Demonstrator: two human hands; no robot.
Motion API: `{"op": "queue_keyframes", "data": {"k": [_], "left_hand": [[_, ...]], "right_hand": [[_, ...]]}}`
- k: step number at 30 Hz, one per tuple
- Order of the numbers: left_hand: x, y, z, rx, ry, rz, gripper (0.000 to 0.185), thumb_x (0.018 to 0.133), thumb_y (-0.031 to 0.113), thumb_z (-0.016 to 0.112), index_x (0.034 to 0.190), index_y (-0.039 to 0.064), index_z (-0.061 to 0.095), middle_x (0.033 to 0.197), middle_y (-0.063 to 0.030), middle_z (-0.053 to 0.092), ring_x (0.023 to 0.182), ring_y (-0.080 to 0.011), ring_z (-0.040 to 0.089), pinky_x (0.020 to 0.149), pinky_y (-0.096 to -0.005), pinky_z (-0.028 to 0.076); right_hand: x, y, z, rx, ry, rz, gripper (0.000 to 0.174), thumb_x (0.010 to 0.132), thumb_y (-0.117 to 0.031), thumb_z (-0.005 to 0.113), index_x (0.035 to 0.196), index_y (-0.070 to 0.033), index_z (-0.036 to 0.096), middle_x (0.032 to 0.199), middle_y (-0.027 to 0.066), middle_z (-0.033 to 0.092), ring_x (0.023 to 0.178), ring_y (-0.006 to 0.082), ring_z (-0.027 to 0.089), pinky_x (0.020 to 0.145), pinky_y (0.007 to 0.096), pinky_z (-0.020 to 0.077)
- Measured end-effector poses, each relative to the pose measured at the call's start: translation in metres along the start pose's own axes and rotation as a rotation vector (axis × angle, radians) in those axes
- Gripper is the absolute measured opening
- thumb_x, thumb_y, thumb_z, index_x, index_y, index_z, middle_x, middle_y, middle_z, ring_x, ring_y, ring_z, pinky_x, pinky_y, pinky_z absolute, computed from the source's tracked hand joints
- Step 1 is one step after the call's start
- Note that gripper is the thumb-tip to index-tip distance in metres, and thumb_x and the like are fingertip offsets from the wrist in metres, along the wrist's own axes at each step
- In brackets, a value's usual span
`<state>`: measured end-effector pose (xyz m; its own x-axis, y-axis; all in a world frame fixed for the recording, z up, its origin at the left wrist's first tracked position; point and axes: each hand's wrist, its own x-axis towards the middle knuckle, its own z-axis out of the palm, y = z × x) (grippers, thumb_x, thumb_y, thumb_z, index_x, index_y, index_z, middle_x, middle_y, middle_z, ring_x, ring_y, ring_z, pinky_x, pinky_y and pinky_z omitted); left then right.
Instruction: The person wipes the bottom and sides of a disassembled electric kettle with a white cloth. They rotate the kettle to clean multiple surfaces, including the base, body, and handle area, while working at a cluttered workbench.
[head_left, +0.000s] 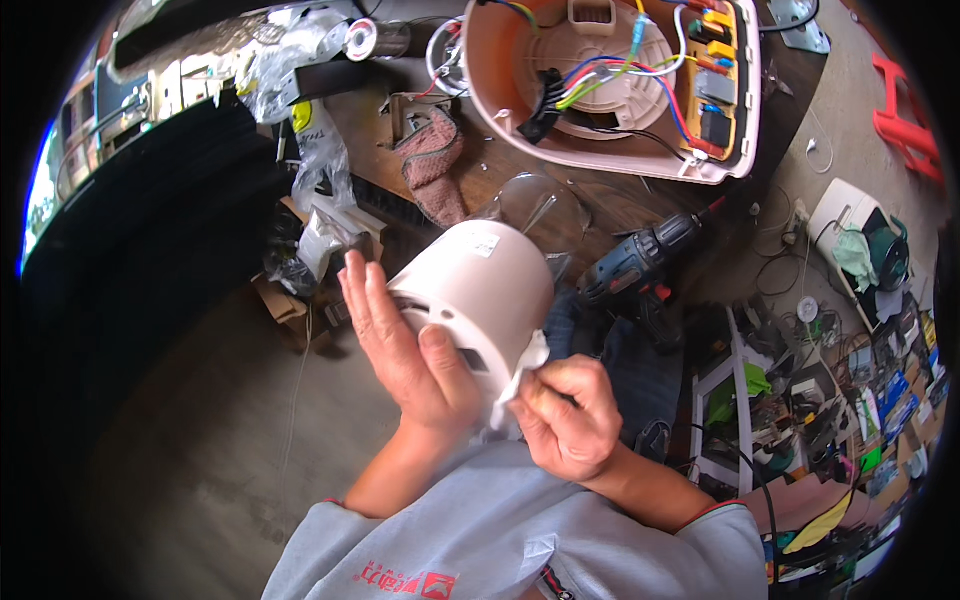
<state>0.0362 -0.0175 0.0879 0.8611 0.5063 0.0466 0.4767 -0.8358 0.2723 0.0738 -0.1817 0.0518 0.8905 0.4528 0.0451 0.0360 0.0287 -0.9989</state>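
A pale pink cylindrical plastic housing (480, 277) is tilted in front of me, its slotted end turned towards me. It bears a small white label on its side. My left hand (412, 360) supports it, palm and thumb against the slotted end, fingers along the left rim. My right hand (574, 416) pinches a crumpled white tissue or cloth (525, 375) against the right side of the rim. Beyond, an open pink appliance shell (510, 142) shows coloured wires (600, 71) and a circuit board (712, 82).
A blue cordless drill (637, 259) lies right of the housing, on the dark wooden table (367, 142). A brown cloth (435, 169), a solder spool (375, 39) and plastic bags (322, 150) are to the left. Cluttered parts (817, 405) and a red stool (904, 116) stand at right.
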Motion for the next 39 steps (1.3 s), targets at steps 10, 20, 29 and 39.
{"op": "queue_keyframes", "data": {"k": [10,20,29,39], "left_hand": [[0.002,0.003,-0.002,-0.113,-0.065,-0.034,0.066,0.114,0.035,0.032,0.161,-0.011,0.025,0.169,-0.0317,0.023,0.159,-0.0449,0.022,0.128,-0.0541,0.016],[-0.001,0.000,-0.004,-0.101,-0.057,-0.089,0.066,0.114,0.035,0.029,0.161,-0.011,0.026,0.170,-0.0269,0.027,0.160,-0.0402,0.021,0.129,-0.0499,0.016],[-0.001,-0.004,-0.004,-0.134,-0.038,-0.111,0.066,0.115,0.038,0.031,0.161,-0.009,0.028,0.170,-0.0233,0.028,0.159,-0.0344,0.026,0.128,-0.0446,0.019],[0.001,-0.010,-0.002,-0.287,-0.009,-0.181,0.060,0.116,0.036,0.037,0.164,0.001,0.032,0.161,-0.0170,0.041,0.145,-0.0261,0.042,0.122,-0.0396,0.030]], "right_hand": [[0.032,0.075,0.026,-0.075,0.218,0.117,0.024,0.092,-0.014,0.076,0.114,-0.005,0.078,0.115,0.0077,0.072,0.099,0.0293,0.065,0.090,0.0404,0.0462],[0.008,0.066,0.028,-0.028,0.251,0.057,0.038,0.081,-0.010,0.082,0.118,-0.006,0.078,0.110,0.0051,0.072,0.093,0.0242,0.064,0.084,0.0419,0.0458],[-0.017,0.031,0.039,0.099,0.310,-0.119,0.042,0.080,-0.004,0.082,0.121,0.000,0.076,0.108,0.0098,0.069,0.092,0.0252,0.065,0.078,0.0417,0.0497],[-0.032,0.026,0.060,0.188,0.432,-0.072,0.027,0.089,-0.003,0.078,0.116,0.001,0.075,0.102,0.0115,0.066,0.085,0.0280,0.066,0.074,0.0428,0.0515]]}}
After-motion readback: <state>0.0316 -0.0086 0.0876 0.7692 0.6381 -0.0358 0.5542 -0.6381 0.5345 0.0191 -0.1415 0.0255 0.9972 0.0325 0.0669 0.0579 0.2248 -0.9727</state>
